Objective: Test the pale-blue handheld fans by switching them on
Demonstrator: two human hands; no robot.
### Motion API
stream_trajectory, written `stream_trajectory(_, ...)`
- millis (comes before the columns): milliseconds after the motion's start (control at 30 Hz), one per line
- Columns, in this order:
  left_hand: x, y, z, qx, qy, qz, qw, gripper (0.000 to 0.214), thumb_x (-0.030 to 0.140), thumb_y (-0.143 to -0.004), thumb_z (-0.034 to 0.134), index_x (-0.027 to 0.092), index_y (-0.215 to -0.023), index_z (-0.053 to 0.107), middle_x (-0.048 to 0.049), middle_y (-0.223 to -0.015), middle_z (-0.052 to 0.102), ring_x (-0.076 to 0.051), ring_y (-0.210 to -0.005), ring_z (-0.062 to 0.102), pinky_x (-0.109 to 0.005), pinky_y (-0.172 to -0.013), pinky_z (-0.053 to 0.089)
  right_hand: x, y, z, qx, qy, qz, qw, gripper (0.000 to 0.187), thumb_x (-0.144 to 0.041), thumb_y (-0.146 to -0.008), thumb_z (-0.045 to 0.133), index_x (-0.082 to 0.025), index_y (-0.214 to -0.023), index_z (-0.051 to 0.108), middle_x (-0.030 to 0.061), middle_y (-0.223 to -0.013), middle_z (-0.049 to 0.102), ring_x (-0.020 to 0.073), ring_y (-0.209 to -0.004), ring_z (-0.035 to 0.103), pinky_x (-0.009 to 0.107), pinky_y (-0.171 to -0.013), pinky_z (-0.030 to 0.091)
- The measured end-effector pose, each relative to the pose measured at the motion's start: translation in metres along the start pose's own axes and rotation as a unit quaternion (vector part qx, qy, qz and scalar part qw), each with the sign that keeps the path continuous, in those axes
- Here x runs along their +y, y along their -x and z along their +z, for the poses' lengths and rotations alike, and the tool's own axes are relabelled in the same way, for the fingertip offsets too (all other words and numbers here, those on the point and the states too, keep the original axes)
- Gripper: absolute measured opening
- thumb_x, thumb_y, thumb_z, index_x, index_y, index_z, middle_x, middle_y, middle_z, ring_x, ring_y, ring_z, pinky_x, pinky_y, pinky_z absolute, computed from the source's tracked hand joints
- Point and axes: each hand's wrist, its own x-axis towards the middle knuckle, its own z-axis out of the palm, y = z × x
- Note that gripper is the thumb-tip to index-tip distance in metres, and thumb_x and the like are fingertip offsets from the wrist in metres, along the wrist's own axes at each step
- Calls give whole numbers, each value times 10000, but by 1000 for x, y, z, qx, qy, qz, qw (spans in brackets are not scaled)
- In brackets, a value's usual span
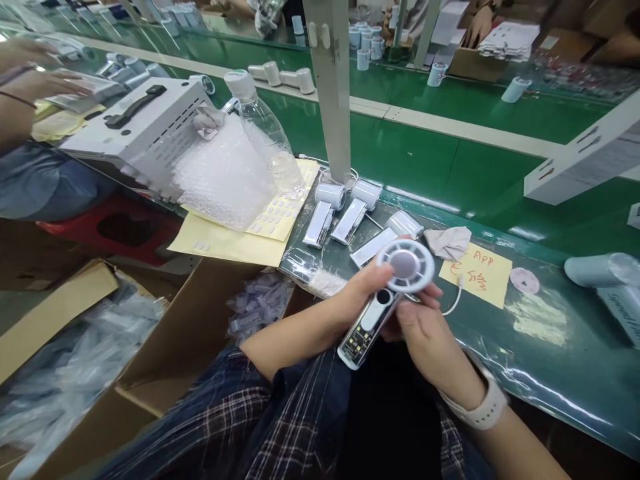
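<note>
Both my hands hold one white handheld fan [387, 293] over my lap, its round head up and its handle with a small display pointing down-left. My left hand [357, 290] grips it from the left behind the handle. My right hand [425, 330], with a white watch on the wrist, closes around it from the right. Three more fans [350, 220] of the same kind lie on the table edge just beyond. A thin white cable [453, 303] trails off to the right of my hands.
A yellow handwritten note [477, 273] and a grey cloth [450, 241] lie right of the fans. Bubble wrap [225, 173], a plastic bottle [265, 130] and a white metal box [135, 123] stand at left. An open carton [165, 347] sits below. Another person's hands [35, 87] work at far left.
</note>
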Motion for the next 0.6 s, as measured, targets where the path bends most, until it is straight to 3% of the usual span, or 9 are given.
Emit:
stream_trajectory(67, 7, -1, -9, 29, 0, 15, 999, 756, 807, -895, 572, 140, -1232, 688, -113, -887, 764, -202, -683, 705, -301, -596, 574, 2, -6, -27, 3, 170, -1, 985, 611, -650, -1040, 492, -228, -617, 619, 24, -552, 630, 174, -478, 544, 318, -483, 371)
stream_trajectory(133, 15, -4, -16, 48, -12, 33, 998, 746, 806, -884, 543, 110, -1053, 752, -78, -710, 703, -162, -564, 626, -272, -526, 541, 9, -21, -60, 111, 298, 24, 948, 516, -571, -1024, 531, -230, -655, 646, 23, -555, 627, 174, -481, 510, 327, -513, 319)
stream_trajectory(200, 22, -7, -21, 42, -25, 25, 998, 768, 817, -831, 571, 104, -1044, 764, -53, -633, 659, -144, -504, 575, -249, -463, 496, 23, -44, -88, 225, 383, 41, 895, 386, -453, -994, 544, -221, -719, 685, 55, -639, 655, 199, -572, 527, 345, -578, 313)
stream_trajectory(267, 24, -10, -21, 32, -27, 17, 999, 769, 816, -784, 607, 109, -1048, 758, -45, -624, 649, -132, -473, 539, -230, -407, 438, 43, -72, -103, 226, 407, 20, 885, 256, -341, -926, 555, -205, -808, 738, 101, -802, 705, 239, -729, 583, 365, -651, 364)
stream_trajectory(367, 24, -13, -19, 17, -23, 11, 1000, 743, 805, -780, 617, 118, -1032, 748, -23, -595, 613, -122, -452, 513, -221, -387, 407, 66, -97, -103, 160, 382, -6, 910, 226, -302, -879, 561, -200, -805, 749, 118, -873, 712, 263, -836, 618, 390, -727, 444)
stream_trajectory(433, 22, -15, -18, 24, -20, 8, 999, 754, 814, -789, 612, 110, -1026, 744, -12, -577, 595, -117, -442, 513, -217, -385, 392, 66, -92, -99, 154, 378, -5, 913, 248, -320, -894, 556, -204, -745, 718, 117, -823, 692, 265, -797, 608, 401, -713, 445)
stream_trajectory(533, 20, -19, -18, 53, -17, -2, 998, 781, 829, -797, 614, 93, -1027, 732, -4, -577, 597, -101, -418, 511, -207, -384, 352, 36, -55, -86, 176, 361, -26, 916, 288, -402, -955, 585, -226, -761, 707, 88, -808, 695, 247, -720, 590, 386, -654, 417)
stream_trajectory(600, 16, -23, -16, 57, -10, -18, 998, 802, 852, -771, 625, 99, -1028, 723, -4, -593, 610, -103, -423, 515, -212, -393, 353, 7, -26, -68, 189, 316, -86, 926, 226, -412, -989, 645, -258, -847, 730, 54, -877, 725, 231, -745, 620, 368, -646, 429)
